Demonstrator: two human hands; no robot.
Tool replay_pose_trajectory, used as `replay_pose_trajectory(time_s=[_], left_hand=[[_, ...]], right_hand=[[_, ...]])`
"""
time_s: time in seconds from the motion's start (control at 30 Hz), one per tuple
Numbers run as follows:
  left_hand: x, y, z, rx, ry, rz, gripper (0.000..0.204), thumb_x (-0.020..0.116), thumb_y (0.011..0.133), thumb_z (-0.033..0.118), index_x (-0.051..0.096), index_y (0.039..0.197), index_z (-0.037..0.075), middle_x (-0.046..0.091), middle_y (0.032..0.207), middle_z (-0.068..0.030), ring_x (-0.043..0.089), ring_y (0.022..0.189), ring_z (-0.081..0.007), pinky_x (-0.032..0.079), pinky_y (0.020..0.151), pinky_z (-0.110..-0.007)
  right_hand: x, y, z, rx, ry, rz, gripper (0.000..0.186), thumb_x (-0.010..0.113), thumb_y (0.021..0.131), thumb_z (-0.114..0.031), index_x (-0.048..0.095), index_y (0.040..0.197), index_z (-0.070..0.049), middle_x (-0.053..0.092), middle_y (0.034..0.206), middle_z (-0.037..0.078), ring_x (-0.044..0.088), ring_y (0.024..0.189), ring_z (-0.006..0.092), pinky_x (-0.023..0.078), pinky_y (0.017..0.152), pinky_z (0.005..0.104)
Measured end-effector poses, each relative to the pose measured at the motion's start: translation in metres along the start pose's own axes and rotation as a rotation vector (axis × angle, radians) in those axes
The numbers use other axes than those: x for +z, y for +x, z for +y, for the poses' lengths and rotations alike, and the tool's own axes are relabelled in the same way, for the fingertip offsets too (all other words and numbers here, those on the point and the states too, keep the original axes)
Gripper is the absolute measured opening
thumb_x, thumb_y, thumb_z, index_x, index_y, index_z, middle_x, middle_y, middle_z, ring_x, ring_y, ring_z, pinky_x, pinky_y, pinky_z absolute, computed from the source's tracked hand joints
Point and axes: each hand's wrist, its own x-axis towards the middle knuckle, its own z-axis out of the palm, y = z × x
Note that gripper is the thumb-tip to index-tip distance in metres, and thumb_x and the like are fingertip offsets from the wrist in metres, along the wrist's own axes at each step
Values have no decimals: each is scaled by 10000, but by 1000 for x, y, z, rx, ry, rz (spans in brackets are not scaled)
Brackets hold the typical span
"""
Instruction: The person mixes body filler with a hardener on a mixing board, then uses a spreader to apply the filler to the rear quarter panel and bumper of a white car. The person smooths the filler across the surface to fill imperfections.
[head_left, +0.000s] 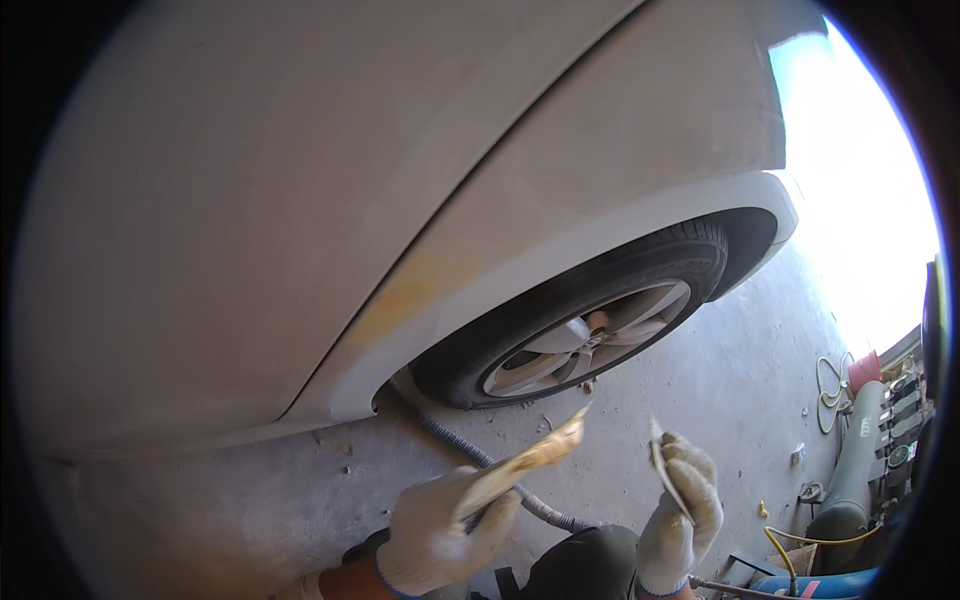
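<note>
My left hand point(430, 535), in a white work glove, is closed around a flat, pale putty board point(500, 478). Yellow-tan filler point(558, 442) coats its far end. To the right, my gloved right hand point(682, 520) pinches a thin, pale putty scraper point(660, 455), seen nearly edge-on. A gap separates the two tools, and neither touches the car. Ahead of my hands is a car fender point(560, 235) with a dull, light finish. A smooth yellowish patch point(415, 290) marks it between the door seam and the wheel arch.
The front wheel point(585, 345) stands just beyond my hands. A grey corrugated hose point(455, 440) runs along the concrete floor point(740, 370) past my left hand to my knee point(585, 565). At right lie a grey cylinder point(862, 440), a blue cylinder point(825, 585) and a yellow hose point(785, 560).
</note>
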Motion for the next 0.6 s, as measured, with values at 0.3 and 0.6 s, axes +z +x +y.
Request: replay_pose_trajectory(time_s=[0.3, 0.6], left_hand=[[-90, -127, -39, -106, -656, 803, 308, 509, 950, 352, 437, 732, 147, 496, 677, -76, 479, 617, -240, 377, 589, -416], [-98, -144, -72, -114, -626, 693, 253, 570, 920, 301, 432, 837, 105, 511, 654, -77, 490, 580, -219, 438, 591, -363]], right_hand=[[80, 72, -29, -1145, -1054, -135, 488, 923, 745, -322, 729, 1192, -348, 517, 1385, 30, 454, 1408, 302, 450, 1174, 397], [129, 129, -34, -1282, -947, -194, 499, 919, 725, -282, 780, 1189, -404, 520, 1396, -1, 384, 1459, 272, 493, 1155, 337]])
